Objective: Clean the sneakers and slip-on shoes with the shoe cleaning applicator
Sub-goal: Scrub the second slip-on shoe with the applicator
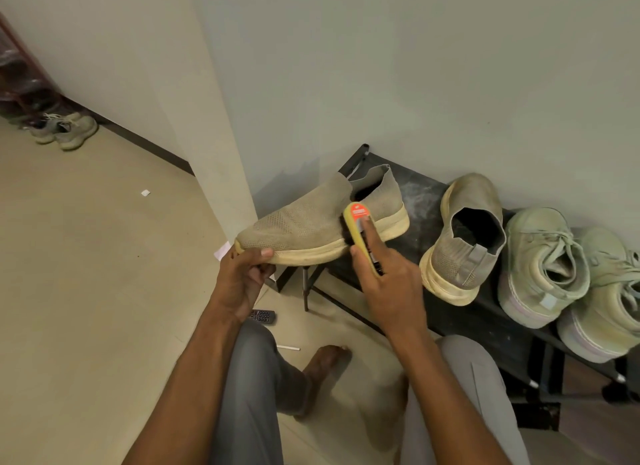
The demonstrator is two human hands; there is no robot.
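left hand [242,274] grips the slip-on shoe [311,222] by its toe sole; right hand [388,281] clasps the applicator [360,236] against its side.

Beige knit slip-on [304,222] with a perforated weave and a yellowed cream sole; yellow brush [362,237] wearing an orange-red label; second beige slip-on [464,236], pale green sneakers [540,260] with pinkish soles, black rack [491,326], grey trousers [249,388], cream floor [86,274].

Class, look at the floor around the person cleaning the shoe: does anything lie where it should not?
Yes. A remote lies on the floor by the knee, a white stick near the bare foot, and a paper scrap farther off.
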